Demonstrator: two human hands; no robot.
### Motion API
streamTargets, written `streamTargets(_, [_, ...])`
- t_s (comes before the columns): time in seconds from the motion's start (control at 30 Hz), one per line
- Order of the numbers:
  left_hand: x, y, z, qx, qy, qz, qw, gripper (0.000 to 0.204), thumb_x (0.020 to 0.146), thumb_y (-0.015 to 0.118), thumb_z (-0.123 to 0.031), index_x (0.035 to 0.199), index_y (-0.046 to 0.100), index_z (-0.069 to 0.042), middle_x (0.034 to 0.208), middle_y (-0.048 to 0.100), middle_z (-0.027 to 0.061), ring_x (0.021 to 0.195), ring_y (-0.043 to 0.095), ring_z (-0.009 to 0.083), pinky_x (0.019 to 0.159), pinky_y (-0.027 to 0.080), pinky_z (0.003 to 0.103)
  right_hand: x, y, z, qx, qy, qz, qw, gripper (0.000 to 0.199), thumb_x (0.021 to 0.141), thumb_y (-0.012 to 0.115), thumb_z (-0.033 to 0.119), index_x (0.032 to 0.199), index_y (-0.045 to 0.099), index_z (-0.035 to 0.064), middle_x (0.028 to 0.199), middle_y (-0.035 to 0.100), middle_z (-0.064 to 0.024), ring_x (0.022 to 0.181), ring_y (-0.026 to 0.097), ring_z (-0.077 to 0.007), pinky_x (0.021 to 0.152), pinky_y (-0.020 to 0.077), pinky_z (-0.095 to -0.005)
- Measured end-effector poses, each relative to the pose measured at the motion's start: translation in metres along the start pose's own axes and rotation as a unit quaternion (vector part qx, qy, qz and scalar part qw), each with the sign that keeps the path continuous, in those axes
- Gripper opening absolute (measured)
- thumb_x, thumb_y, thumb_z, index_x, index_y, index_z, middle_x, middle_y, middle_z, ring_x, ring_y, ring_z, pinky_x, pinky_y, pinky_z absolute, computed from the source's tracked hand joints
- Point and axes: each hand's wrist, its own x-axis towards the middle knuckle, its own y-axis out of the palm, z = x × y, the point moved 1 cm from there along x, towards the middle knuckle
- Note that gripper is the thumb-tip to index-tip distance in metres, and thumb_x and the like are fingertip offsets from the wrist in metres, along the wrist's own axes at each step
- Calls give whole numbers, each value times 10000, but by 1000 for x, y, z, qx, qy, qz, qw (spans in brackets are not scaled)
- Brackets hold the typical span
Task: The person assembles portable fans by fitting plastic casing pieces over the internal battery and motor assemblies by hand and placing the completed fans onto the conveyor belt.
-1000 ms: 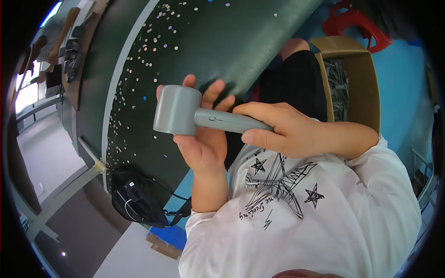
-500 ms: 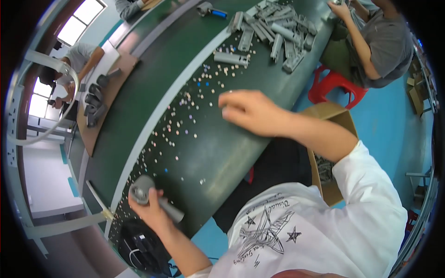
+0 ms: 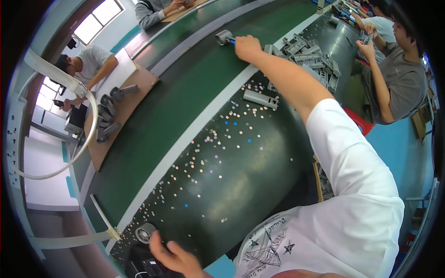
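On the green belt at the far side, my right hand (image 3: 248,47) closes round the blue handle of a grey round-headed part (image 3: 224,38); the head sticks out to the left of my fingers. Low on the left, my left hand (image 3: 175,255) has its thumb and fingers apart. Just beyond its fingertips rests another grey round-headed part (image 3: 146,233), open end showing, beside a black object (image 3: 143,262). A long grey housing (image 3: 260,99) lies on the dark table among many small pale, pink and blue dots (image 3: 204,162). My right forearm partly covers a heap of grey housings (image 3: 313,60).
A pale strip (image 3: 185,139) divides table from belt. Across the belt, grey parts (image 3: 106,111) stand on a brown board (image 3: 134,92), near a person (image 3: 95,62). Another person (image 3: 398,78) works at the right. A white curved tube (image 3: 95,120) hangs at left. A cardboard box (image 3: 318,180) sits below the table edge.
My right hand has reached far forward from above the table to the blue-handled part on the belt. My left hand has let go of its grey part and drawn back toward me.
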Motion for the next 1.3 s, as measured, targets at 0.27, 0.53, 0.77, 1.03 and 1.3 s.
streamTargets(0.27, [-10,98,-93,-608,-248,174,734,559,1012,435,-286,1420,262,54,1411,391,262,1278,440,314,1044,369,419,-272,-147,108,782,30,350,515,326,926,596,255,1185,571,60,859,646,-65,571,510,-85,457,419,-232])
streamTargets(0.53, [-34,93,-92,-650,-331,218,648,425,1023,404,-330,1326,396,-33,1024,588,110,885,602,237,780,506,387,-298,-142,75,417,-201,-62,884,145,842,624,172,887,620,34,826,605,-152,788,580,-341,728,472,-415])
streamTargets(0.77, [-57,78,-74,-795,-285,319,430,772,941,271,-652,1368,387,-20,817,490,47,537,459,132,438,427,285,-259,-101,42,141,-248,1,958,384,801,578,-1,1181,575,55,1212,594,-109,1033,532,-328,929,454,-388])
streamTargets(1.03, [-77,70,-69,-793,-289,359,398,794,931,336,-651,1351,381,21,804,491,57,465,449,112,392,427,265,-341,-138,53,403,-367,213,811,419,731,599,-32,1142,583,51,1277,562,-92,1296,414,-328,1081,336,-432])
streamTargets(1.3, [-91,70,-72,-709,-244,354,558,660,901,621,-422,1299,415,63,781,549,87,593,634,209,523,544,319,-421,-189,86,483,-307,77,817,339,793,709,142,1094,630,8,1128,575,-137,996,566,-289,875,453,-392])
